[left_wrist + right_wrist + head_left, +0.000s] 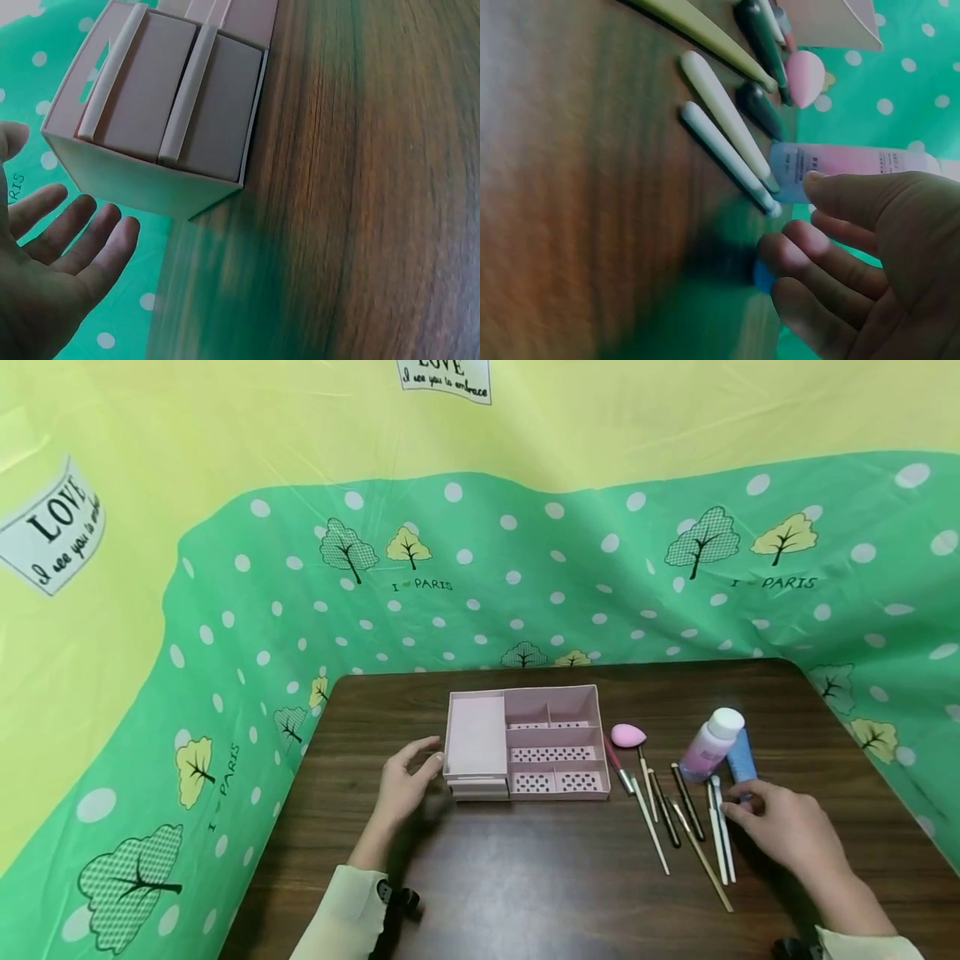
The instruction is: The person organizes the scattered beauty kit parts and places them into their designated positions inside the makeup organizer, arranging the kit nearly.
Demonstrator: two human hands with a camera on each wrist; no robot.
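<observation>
Tube point(741, 755) at the loosely parted right grip point(786, 823) seemed light, squeezable, best pinched mid-body; left grip point(403, 787) was empty, relaxed.

A pale pink organizer box point(495, 743) sits upright near the middle of the table's point(510, 877) far edge, two drawers closed at its left, open divided compartments at its right. A blue tube point(741, 758) lies toward the far right corner, partly hidden.
</observation>
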